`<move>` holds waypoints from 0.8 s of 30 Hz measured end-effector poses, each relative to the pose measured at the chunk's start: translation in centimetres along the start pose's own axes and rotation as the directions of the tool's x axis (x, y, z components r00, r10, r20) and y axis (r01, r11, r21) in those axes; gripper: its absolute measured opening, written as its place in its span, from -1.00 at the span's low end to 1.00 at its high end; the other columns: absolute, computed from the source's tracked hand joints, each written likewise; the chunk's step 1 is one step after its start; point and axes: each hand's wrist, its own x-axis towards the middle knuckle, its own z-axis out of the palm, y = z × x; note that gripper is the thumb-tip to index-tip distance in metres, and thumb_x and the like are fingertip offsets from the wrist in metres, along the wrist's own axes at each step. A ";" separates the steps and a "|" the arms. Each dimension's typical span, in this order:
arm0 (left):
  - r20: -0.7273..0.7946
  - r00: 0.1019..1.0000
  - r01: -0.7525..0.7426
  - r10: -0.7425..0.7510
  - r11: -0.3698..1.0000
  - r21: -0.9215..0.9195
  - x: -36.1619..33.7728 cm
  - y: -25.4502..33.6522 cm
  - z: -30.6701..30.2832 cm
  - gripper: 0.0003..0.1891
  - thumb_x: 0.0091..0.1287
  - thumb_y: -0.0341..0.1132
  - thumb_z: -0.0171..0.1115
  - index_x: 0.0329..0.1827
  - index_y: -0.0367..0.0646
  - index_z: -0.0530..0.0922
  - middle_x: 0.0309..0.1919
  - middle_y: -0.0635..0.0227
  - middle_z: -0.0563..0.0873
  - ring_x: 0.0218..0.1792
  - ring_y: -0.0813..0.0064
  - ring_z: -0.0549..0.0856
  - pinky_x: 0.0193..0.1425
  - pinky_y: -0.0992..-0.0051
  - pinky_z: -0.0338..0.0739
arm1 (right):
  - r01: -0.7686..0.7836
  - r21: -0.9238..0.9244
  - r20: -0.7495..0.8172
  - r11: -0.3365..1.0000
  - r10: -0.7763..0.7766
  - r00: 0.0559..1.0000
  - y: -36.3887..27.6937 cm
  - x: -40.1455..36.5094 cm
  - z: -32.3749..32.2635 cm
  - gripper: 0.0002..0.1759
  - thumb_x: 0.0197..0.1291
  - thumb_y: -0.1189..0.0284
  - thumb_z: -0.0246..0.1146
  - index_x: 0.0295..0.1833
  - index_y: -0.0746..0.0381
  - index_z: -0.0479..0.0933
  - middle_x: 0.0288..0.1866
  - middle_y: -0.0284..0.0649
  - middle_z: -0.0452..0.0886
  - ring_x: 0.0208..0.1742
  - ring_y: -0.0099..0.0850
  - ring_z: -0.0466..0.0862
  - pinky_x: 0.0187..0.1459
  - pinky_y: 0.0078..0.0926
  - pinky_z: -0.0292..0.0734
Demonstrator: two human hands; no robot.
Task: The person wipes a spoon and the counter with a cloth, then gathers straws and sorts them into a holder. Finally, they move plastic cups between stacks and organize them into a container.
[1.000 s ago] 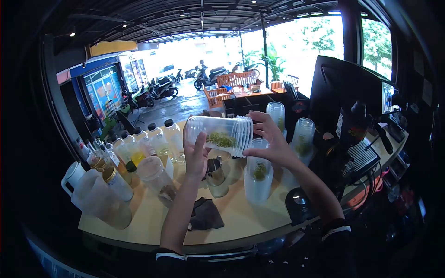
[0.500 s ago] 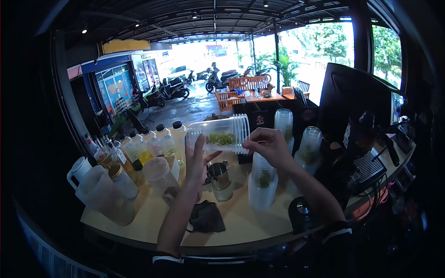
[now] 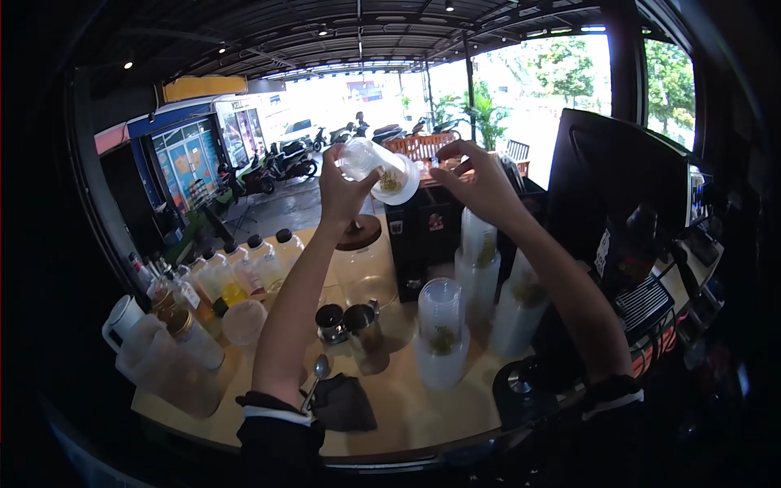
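My left hand (image 3: 348,191) grips clear plastic cups (image 3: 370,160) with a green print, nested and raised above the counter. They lie on their side, with the wide rim facing me and to the right. My right hand (image 3: 482,185) is held up just right of that rim, apart from it, thumb and fingers bent but spread with nothing between them. Below stands another stack of clear cups (image 3: 442,305). A metal pitcher (image 3: 363,329) stands left of that stack, under my forearms. A spoon (image 3: 321,368) rests beside a dark cloth (image 3: 346,404).
More cup stacks (image 3: 478,264) stand at the right, near a coffee machine (image 3: 643,285). Black-capped bottles (image 3: 264,260) line the left side, with a large plastic jug (image 3: 167,362) in front. A lidded jar (image 3: 362,260) stands at the back of the counter (image 3: 407,439).
The cups have gone up and turned so their rim faces me more. My right hand has let go of the rims and risen to the right. The view has shifted slightly.
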 end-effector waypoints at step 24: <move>0.542 0.616 0.030 -0.572 0.704 0.709 1.3 -10.0 11.5 -0.15 -0.29 0.15 0.44 0.11 -0.14 0.46 0.05 0.22 0.60 0.16 0.30 0.52 0.38 -0.05 -0.10 | 0.114 -0.170 0.177 0.979 -0.084 0.981 1.9 -2.9 -0.3 -0.70 0.05 0.35 0.29 -0.17 0.29 0.43 -0.20 -0.13 0.46 -0.24 -0.18 0.56 -0.19 -0.30 0.46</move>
